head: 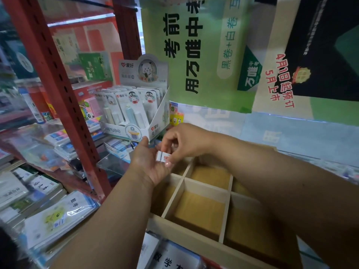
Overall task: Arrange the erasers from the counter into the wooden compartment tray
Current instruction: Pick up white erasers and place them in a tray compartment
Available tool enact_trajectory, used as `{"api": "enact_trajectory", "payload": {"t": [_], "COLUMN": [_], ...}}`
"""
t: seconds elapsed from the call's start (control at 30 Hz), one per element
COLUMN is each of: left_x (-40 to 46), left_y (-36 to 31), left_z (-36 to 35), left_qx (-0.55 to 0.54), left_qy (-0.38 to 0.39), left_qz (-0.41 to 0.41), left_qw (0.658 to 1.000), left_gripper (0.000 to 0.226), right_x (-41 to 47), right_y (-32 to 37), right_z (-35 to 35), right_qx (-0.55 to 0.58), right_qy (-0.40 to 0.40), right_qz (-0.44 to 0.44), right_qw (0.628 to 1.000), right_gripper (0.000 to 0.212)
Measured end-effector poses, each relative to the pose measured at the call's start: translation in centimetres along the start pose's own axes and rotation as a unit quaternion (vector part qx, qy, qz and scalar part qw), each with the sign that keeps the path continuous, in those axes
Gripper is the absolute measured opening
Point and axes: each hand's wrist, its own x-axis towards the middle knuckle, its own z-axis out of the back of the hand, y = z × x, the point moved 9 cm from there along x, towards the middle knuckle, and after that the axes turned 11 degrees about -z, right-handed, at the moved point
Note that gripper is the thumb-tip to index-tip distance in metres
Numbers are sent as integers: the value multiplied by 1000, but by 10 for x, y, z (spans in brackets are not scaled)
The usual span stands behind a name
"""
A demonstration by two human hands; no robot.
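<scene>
A small white eraser (162,156) with a red label lies in the palm of my left hand (148,164), which is turned palm-up with its fingers relaxed. My right hand (179,141) reaches in from the right and pinches that eraser between thumb and fingertips. Both hands hover over the far left corner of the wooden compartment tray (183,188), whose visible compartments show only their yellow-brown bottoms. More erasers in blue and white sleeves (118,145) lie in a tray behind my left hand.
A white display box of carded correction tapes (134,111) stands just behind the hands. A red metal shelf post (64,90) rises at left, with stacked books (38,200) below it. Green posters (204,55) cover the wall behind.
</scene>
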Motion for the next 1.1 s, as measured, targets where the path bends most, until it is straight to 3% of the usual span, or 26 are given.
{"api": "enact_trajectory", "payload": {"t": [0.13,0.23,0.3,0.4,0.63,1.1], "left_x": [2,7,7,7,9,10], "left_y": [-2,-4,-4,-4,-3,-4], "left_z": [2,15,18,17,19,21], "left_qx": [14,61,67,62,53,58], "left_qy": [-13,-67,-83,-84,-89,-91], "left_qz": [-17,-27,-26,-27,-28,-26], "left_qw": [1000,995,994,994,994,994], "left_gripper": [59,63,61,59,57,55], "right_x": [1,5,8,20,42,43], "right_y": [-8,-41,-71,-98,-107,-125], "right_z": [4,46,66,58,19,17], "right_qx": [14,109,109,13,-152,-65], "right_qy": [-41,-144,-195,-157,-62,-86], "right_qz": [-4,-88,-159,-226,-244,-276], "right_qw": [999,980,962,961,956,955], "right_gripper": [22,26,24,22,28,31]}}
